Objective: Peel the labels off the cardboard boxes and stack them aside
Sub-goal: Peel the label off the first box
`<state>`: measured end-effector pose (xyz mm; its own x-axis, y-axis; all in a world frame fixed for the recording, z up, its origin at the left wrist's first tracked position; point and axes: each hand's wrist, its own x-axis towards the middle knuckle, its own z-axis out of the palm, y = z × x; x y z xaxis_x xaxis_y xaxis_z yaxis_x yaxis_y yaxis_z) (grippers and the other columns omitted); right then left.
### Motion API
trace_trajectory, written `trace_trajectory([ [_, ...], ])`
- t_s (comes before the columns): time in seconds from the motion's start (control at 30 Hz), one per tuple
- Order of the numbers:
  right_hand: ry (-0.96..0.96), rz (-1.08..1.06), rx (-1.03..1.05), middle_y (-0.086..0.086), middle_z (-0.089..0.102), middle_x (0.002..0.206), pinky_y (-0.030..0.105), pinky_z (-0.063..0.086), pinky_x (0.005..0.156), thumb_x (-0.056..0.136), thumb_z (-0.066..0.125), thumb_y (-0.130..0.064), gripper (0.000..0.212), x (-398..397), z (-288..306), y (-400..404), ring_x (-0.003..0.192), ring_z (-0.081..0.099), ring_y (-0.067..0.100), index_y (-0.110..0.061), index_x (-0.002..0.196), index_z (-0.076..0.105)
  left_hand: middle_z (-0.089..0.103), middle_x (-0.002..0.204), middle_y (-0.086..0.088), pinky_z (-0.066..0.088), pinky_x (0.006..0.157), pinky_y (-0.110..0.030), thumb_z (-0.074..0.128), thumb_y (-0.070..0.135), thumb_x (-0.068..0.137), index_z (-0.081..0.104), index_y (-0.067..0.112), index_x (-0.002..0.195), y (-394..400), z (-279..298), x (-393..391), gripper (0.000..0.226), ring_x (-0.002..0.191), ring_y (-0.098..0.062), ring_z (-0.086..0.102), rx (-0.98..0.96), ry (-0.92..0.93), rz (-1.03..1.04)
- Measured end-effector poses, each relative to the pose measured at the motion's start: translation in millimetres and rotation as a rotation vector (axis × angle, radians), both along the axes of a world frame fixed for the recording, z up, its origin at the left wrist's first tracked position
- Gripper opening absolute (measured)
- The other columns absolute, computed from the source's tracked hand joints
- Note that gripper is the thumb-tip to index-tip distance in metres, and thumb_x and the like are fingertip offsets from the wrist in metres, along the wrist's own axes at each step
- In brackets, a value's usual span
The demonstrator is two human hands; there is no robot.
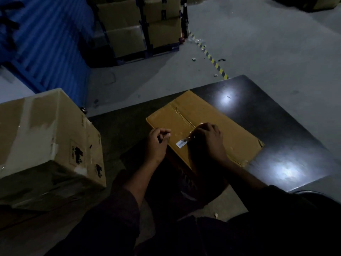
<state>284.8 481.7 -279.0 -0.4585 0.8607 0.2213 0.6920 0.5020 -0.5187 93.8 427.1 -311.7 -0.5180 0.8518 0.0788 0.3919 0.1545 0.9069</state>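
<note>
Peeling step in hand, head view only. Right hand (207,140) has its grip pinched narrow on a small white label (181,143) that looks part lifted off the top face of the brown cardboard box (212,119); a thin tool may be in the fingers, cannot tell in this dim light. Left hand (156,143) is loosely curled at the box's near-left edge, holding nothing visible, only resting on the box. To do it well: pull low and slow, back along the face, and press the left hand flat on the box so it does not slide or tear. Box lies flat on the dark glossy surface (276,126), centre of scene, tape seam running far-left to near-right, corners scuffed. Bigger pale box (46,137) stands well apart at left, with torn patches where tape or labels came off.
</note>
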Motion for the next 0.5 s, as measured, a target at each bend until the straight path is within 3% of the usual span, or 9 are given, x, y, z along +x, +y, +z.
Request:
trace_trajectory([
  [0.1,-0.011,0.081,-0.062,-0.007,0.053,0.12,0.031,0.023,0.09,0.086,0.067,-0.041,0.024,4.4,-2.2,9.6,0.116,0.039,0.018,-0.028,0.105,0.067,0.06,0.105,-0.003,0.044,0.072,-0.017,0.064,0.019,0.093,0.069,0.025,0.098,-0.1,0.7,-0.2,0.008,0.088,-0.014,0.057,-0.001,0.0,-0.002],
  [0.23,0.085,0.119,-0.125,-0.016,0.053,0.102,0.03,0.031,0.089,0.084,0.066,-0.041,0.02,8.6,-2.5,16.3,0.109,0.048,0.018,-0.032,0.102,0.064,0.059,0.098,-0.006,0.046,0.071,-0.025,0.064,0.019,0.093,0.07,0.024,0.098,-0.8,2.0,0.6,0.009,0.077,-0.009,0.051,-0.008,-0.005,0.011],
  [0.5,0.05,0.108,-0.012,-0.014,0.056,0.11,0.033,0.033,0.089,0.083,0.068,-0.043,0.014,7.2,0.8,4.2,0.107,0.041,0.011,-0.034,0.094,0.069,0.058,0.102,-0.006,0.05,0.075,-0.03,0.063,0.019,0.094,0.07,0.021,0.101,-3.7,7.5,3.0,0.01,0.083,-0.018,0.054,-0.025,0.001,0.011],
])
